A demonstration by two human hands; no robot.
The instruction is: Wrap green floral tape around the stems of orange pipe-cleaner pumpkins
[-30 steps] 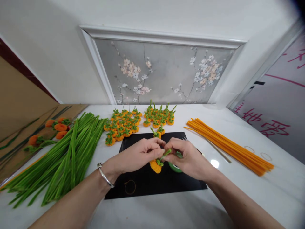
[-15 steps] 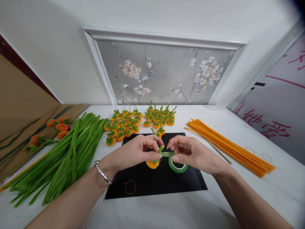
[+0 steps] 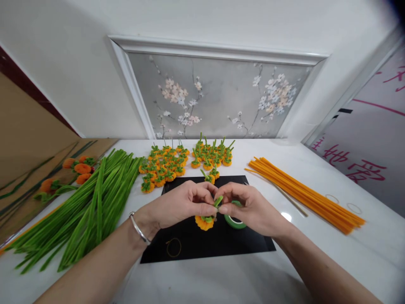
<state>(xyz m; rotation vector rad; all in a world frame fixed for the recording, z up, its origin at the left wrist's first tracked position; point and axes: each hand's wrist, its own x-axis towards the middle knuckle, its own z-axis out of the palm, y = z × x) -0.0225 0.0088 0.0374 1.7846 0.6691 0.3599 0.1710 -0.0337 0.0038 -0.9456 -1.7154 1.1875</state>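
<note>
My left hand [image 3: 183, 203] is closed in a pinch on an orange pipe-cleaner flower [image 3: 204, 223], its head hanging below the fingers and its green stem [image 3: 218, 200] sticking up. Thumb and forefinger of my right hand [image 3: 251, 207] are pressed together right at that stem, on a piece of green floral tape that is mostly hidden by the fingertips. Partly behind my right hand, the roll of green floral tape [image 3: 236, 223] lies on a black mat [image 3: 209, 251]. Two finished-looking orange flowers [image 3: 208, 176] stand at the mat's back edge.
Several more orange flowers [image 3: 161, 169] crowd the back of the white table. Green pipe cleaners [image 3: 95, 207] lie in a heap at left, orange ones [image 3: 310, 196] in a bundle at right beside a thin stick [image 3: 292, 202]. A hair-thin ring [image 3: 174, 247] rests on the mat.
My right hand has moved left to the stem, so the fingertips of both hands now meet. The tape strip stretched between them before is now mostly hidden. The flower has shifted slightly lower.
</note>
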